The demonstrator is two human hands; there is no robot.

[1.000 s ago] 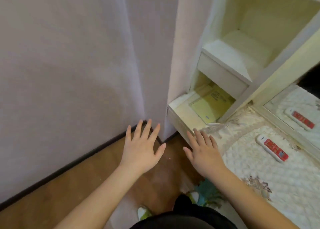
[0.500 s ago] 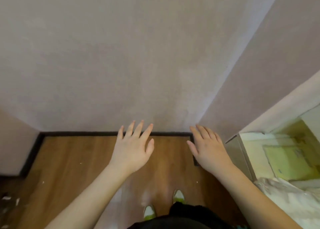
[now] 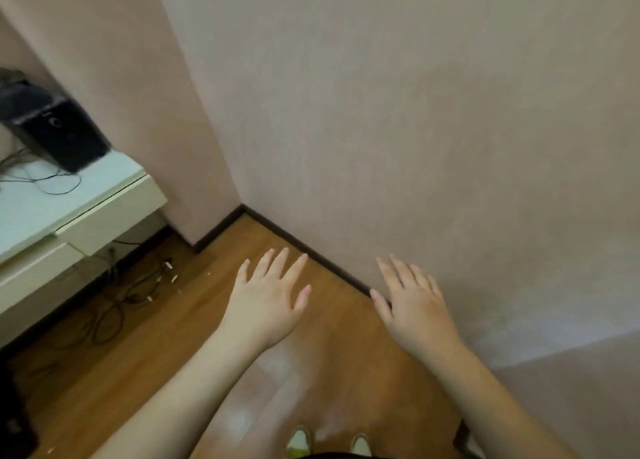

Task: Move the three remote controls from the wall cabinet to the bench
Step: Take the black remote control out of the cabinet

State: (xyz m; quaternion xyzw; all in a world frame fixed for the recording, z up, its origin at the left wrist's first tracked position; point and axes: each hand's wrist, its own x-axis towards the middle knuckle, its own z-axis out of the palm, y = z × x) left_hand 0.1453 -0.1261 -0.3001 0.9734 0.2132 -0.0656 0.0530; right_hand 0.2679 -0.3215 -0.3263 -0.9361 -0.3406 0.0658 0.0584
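We've got both palms facing down over the wooden floor (image 3: pixel 145 354), and neither carries anything: left hand (image 3: pixel 268 306) with fingers fanned wide, right hand (image 3: pixel 414 311) flat and loosely spread nearer the wall (image 3: pixel 415 112). We'd say they hang free because we're between trips, walking rather than reaching. No remote controls, cabinet or bench in sight, so we can't tell where they are. Well to the left of the wall sits a white desk (image 3: pixel 104 202) bearing a black box (image 3: pixel 59 136), cables (image 3: pixel 114 295) tangled beneath it.
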